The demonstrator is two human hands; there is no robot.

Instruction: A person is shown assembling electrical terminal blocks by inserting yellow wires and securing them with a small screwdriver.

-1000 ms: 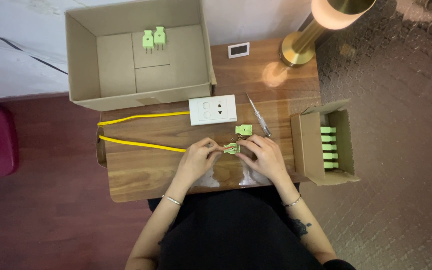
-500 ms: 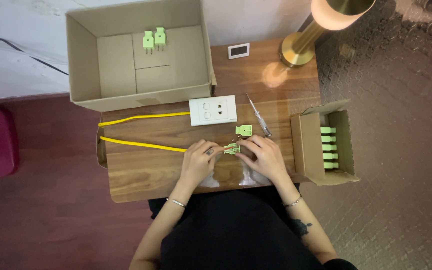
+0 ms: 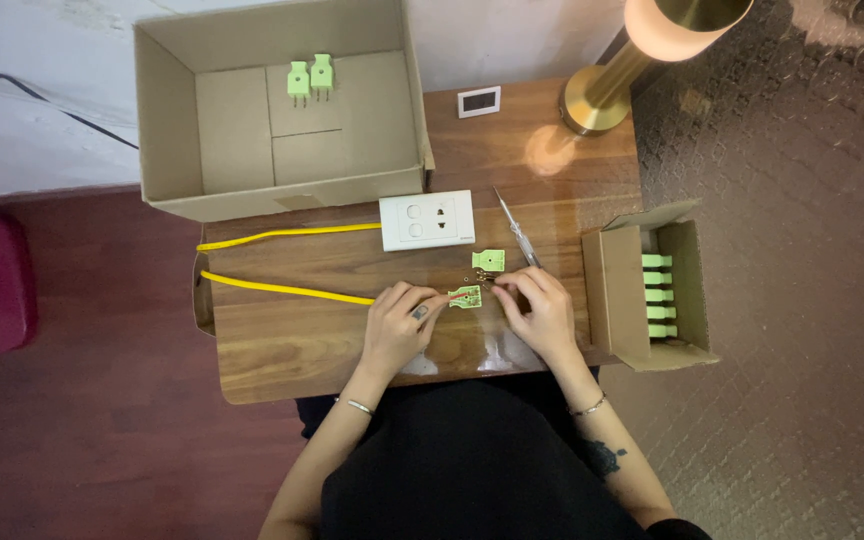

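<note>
**Kid:** Green, that little piece. What is it?

**Helper:** It looks like one open half of a green plug (image 3: 465,296). It lies on the wooden table (image 3: 282,345), right between the two hands. The left hand (image 3: 399,322) pinches it at its left end, where the yellow cable (image 3: 282,289) comes in.

**Kid:** And the other hand?

**Helper:** The right hand (image 3: 542,310) has its fingertips pressed close together at the plug's right end. I think it pinches a tiny metal bit there, but that is too small for me to be sure.

**Kid:** How do you do this part well?

**Helper:** I would hold the plug flat and still with the left hand, so the cable cannot tug it away. Then work slowly with the right fingertips, because small parts roll off easily.

**Kid:** What is the other green piece?

**Helper:** That is probably the plug cover (image 3: 488,260), lying just above, near the screwdriver (image 3: 518,232). Both are close, so no long reach is needed.

**Kid:** And the boxes?

**Helper:** The big cardboard box (image 3: 162,130) holds two finished-looking plugs (image 3: 310,77). The small box (image 3: 607,285) on the right holds more green ones.
</note>
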